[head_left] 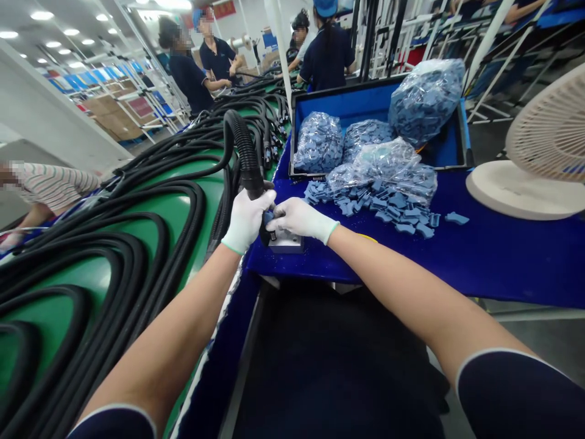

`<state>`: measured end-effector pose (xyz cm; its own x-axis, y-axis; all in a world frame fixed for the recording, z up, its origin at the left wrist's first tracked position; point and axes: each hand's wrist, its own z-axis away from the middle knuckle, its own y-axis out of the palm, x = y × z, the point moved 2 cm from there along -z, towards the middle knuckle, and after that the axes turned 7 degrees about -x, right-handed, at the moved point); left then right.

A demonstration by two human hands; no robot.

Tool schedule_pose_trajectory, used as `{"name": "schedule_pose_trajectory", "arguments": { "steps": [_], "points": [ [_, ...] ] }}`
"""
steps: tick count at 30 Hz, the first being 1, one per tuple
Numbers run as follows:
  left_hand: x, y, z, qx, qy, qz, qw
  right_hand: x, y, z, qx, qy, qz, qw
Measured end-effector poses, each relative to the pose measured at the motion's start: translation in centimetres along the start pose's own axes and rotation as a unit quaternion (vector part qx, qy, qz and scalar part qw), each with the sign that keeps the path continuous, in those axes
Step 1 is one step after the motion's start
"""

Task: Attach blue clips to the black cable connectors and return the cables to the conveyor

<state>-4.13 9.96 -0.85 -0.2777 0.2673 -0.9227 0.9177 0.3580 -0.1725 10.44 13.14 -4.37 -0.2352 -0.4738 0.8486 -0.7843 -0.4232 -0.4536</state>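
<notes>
black ribbed plastic hose (247, 155) rose up from a wide green belt (169, 210), and its end sat right at the hands. the left hand (247, 219), in a white cloth glove, was wrapped around the hose near its end, with the fingers curled and pressed close together, likely to keep the hose steady. the right hand (301, 218), also in a white glove, reached across with its fingers lying close together. its fingertips (276, 214) touched a small blue plastic piece (269, 217) at the hose end, but it was hard to tell if they pinched it. a small white box (286, 244) sat under the hands on a dark blue cloth table (479, 268). many more black hoses lay in long loops on the belt, likely side by side to stop them from tangling. loose blue plastic pieces (388, 210) lay in a heap near the right hand, likely to be easy to reach. clear plastic bags (425, 100) full of blue pieces sat in an open black case with a blue lining (347, 113). a white fan (548, 128) stood at the right, and a person in a dark shirt (326, 61) stood farther along.
</notes>
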Motion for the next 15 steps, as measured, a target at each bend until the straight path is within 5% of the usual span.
{"name": "schedule_pose_trajectory", "arguments": {
  "steps": [4,7,10,12,14,15],
  "points": [
    [0.2,-0.3,-0.2,0.029,-0.006,0.013,0.999,-0.6,0.1,-0.5,0.001,0.028,-0.001,1.0],
    [0.4,-3.8,0.2,-0.027,-0.029,0.025,0.999,-0.6,-0.2,0.0,0.004,0.01,0.013,1.0],
    [1.0,-11.3,2.3,-0.116,-0.078,-0.049,0.989,-0.6,-0.8,0.8,0.014,-0.016,0.003,1.0],
    [1.4,-17.2,5.1,-0.085,-0.126,-0.214,0.965,-0.8,-1.1,1.2,0.015,-0.02,0.009,1.0],
    [1.8,-22.4,8.8,0.017,-0.186,-0.407,0.894,-1.0,-1.1,1.3,0.018,-0.015,0.024,0.999],
    [2.0,-24.6,10.8,0.024,-0.211,-0.448,0.868,-1.1,-1.0,1.3,0.021,-0.011,0.032,0.999]
  ]
}}
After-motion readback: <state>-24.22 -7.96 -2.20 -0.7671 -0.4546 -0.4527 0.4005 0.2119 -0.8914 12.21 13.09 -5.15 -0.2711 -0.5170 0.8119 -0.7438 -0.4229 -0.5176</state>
